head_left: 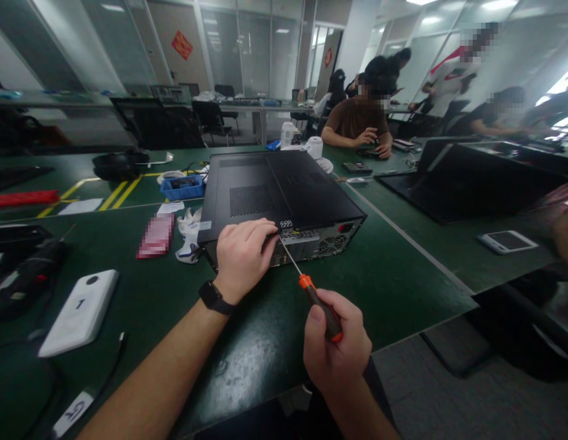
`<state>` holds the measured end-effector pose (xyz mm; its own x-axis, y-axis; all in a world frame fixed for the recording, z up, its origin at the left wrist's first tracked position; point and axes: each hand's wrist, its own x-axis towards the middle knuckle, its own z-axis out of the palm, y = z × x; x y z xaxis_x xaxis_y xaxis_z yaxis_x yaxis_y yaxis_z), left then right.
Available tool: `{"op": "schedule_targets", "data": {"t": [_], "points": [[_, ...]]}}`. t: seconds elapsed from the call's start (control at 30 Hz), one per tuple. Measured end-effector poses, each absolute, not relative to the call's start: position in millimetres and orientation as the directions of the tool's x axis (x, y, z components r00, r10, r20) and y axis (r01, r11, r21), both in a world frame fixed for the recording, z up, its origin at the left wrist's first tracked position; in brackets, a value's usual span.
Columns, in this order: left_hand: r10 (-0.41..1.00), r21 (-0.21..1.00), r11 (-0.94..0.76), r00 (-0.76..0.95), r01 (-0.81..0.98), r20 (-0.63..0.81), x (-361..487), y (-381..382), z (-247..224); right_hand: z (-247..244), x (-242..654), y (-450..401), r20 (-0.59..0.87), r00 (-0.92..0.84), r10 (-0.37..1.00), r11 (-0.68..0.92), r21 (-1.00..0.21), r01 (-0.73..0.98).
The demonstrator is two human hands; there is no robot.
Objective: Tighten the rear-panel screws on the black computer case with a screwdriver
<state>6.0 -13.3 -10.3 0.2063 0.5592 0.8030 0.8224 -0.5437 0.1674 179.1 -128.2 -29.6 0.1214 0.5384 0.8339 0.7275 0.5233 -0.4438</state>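
Note:
A black computer case (284, 183) lies on its side on the green table, its back panel with a fan grille facing me. My right hand (336, 342) is wrapped round the orange and dark handle of a screwdriver (318, 299). The screwdriver's shaft points up and left, and its tip meets the upper back edge of the case. At that edge my left hand (245, 250) rests with fingers together beside the tip. Whatever its fingertips may pinch is too small to make out.
Left of the case are a white glove (189, 235), a blue tray (182, 187) and a white power bank (80, 313) with a cable. To the right lie a phone (508, 241) and a black laptop (471, 183). A person (357, 119) sits across the table.

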Motion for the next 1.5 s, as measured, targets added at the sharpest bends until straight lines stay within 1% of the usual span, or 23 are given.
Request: {"op": "schedule_targets", "data": {"t": [0.1, 0.2, 0.3, 0.37, 0.47, 0.57, 0.63, 0.73, 0.8, 0.9, 0.97, 1.13, 1.27, 1.33, 1.43, 1.5], "points": [[0.554, 0.162, -0.549, 0.212, 0.82, 0.805, 6, -13, -10, -29, 180, -129, 0.822, 0.083, 0.563, 0.572, -0.46, 0.679], [0.548, 0.157, -0.552, 0.215, 0.819, 0.809, 7, -13, -10, -28, 181, -128, 0.832, 0.071, 0.55, 0.607, -0.456, 0.651], [0.541, 0.148, -0.547, 0.213, 0.824, 0.813, 7, -14, -9, -29, 183, -127, 0.842, 0.077, 0.534, 0.574, -0.428, 0.698], [0.54, 0.146, -0.543, 0.212, 0.827, 0.814, 7, -14, -8, -30, 184, -128, 0.824, 0.09, 0.559, 0.539, -0.444, 0.716], [0.539, 0.143, -0.544, 0.214, 0.827, 0.815, 7, -14, -8, -31, 185, -130, 0.79, 0.106, 0.605, 0.536, -0.502, 0.679], [0.538, 0.14, -0.546, 0.218, 0.826, 0.814, 7, -14, -8, -33, 185, -130, 0.819, 0.094, 0.567, 0.583, -0.479, 0.656], [0.544, 0.144, -0.546, 0.219, 0.825, 0.81, 7, -14, -8, -34, 185, -130, 0.823, 0.096, 0.559, 0.566, -0.464, 0.682], [0.548, 0.149, -0.545, 0.216, 0.825, 0.808, 7, -15, -8, -36, 186, -131, 0.782, 0.108, 0.613, 0.526, -0.507, 0.683], [0.543, 0.145, -0.546, 0.216, 0.825, 0.812, 8, -15, -7, -36, 187, -132, 0.771, 0.087, 0.631, 0.544, -0.52, 0.659], [0.543, 0.147, -0.547, 0.215, 0.824, 0.812, 7, -15, -8, -35, 189, -132, 0.795, 0.059, 0.604, 0.574, -0.485, 0.66], [0.549, 0.155, -0.548, 0.214, 0.822, 0.808, 7, -14, -8, -35, 189, -130, 0.809, 0.069, 0.584, 0.566, -0.466, 0.68], [0.555, 0.16, -0.548, 0.214, 0.821, 0.804, 6, -13, -9, -35, 188, -131, 0.755, 0.108, 0.647, 0.504, -0.53, 0.682], [0.557, 0.164, -0.548, 0.212, 0.82, 0.803, 6, -14, -9, -31, 185, -132, 0.797, 0.091, 0.597, 0.546, -0.486, 0.682], [0.56, 0.167, -0.551, 0.213, 0.818, 0.801, 6, -14, -8, -32, 185, -132, 0.799, 0.096, 0.594, 0.531, -0.478, 0.699], [0.562, 0.171, -0.551, 0.211, 0.817, 0.799, 7, -15, -8, -33, 187, -132, 0.762, 0.113, 0.637, 0.5, -0.521, 0.692], [0.567, 0.174, -0.548, 0.21, 0.818, 0.797, 7, -15, -8, -33, 187, -133, 0.747, 0.102, 0.657, 0.52, -0.547, 0.656]]}}
